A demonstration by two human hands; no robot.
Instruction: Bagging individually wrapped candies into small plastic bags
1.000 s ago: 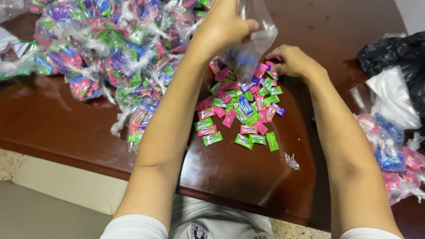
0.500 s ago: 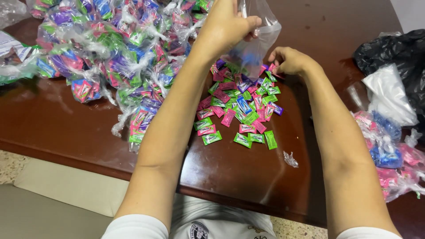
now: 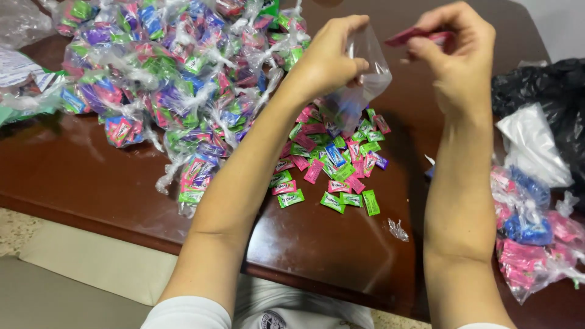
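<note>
- The left hand (image 3: 329, 61) pinches the mouth of a small clear plastic bag (image 3: 362, 85), held above the dark wooden table (image 3: 91, 176); a few wrapped gum pieces show dimly at the bag's bottom, their count unclear.
- The right hand (image 3: 457, 55) grips a pink gum piece (image 3: 411, 36) between thumb and fingertips, just beside the bag's opening.
- Loose gum pieces (image 3: 332, 164), pink, green and blue, lie in a heap on the table under the bag.
- A pile of tied, filled clear bags (image 3: 177, 79) covers the table's far left; its upper edge is cut off by the frame.
- More filled bags (image 3: 530, 237) lie at the right, beside a white bag (image 3: 530, 146) and a black plastic bag (image 3: 548, 91) whose contents cannot be seen.
- Half a second ago the right hand was down at the loose heap; now it is raised level with the left, holding the pink piece. The left hand has kept the bag.
</note>
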